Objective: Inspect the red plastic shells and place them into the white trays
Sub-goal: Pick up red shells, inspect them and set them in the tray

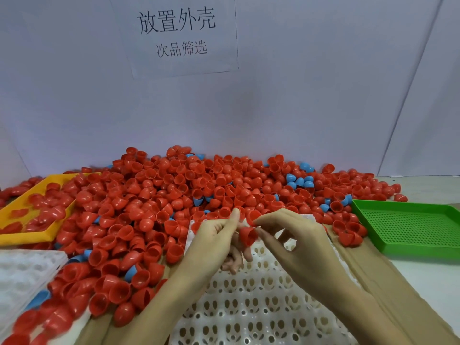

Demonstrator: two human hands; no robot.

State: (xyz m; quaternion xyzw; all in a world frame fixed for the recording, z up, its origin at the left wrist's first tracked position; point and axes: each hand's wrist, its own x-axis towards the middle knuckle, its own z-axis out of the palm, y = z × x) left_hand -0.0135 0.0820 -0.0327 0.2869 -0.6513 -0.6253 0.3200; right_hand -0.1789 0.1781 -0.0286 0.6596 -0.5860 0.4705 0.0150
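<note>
both hands' fingers pinch one small red plastic half-shell [248, 235], left hand [216, 241] and right hand [302, 247] together. it hangs above the white perforated plastic tray [251, 302] (red pile beside)

table [423, 275] | red shells [154, 195] heaped across, few blue shells [300, 181] mixed in | yellow tray [25, 236] left | green tray [408, 226] right | white trays [249, 302] front, on cardboard [368, 267]

Even, bright, diffuse light is filling the scene; its source is not showing. Shadows are staying faint and soft under the hands. Small highlights are glinting on the red shells [139, 192]. Wide-angle distortion is bending the straight wall seams at the far right. Blur is smearing the near-left corner, where the white tray stack [22, 275] is losing detail.
</note>
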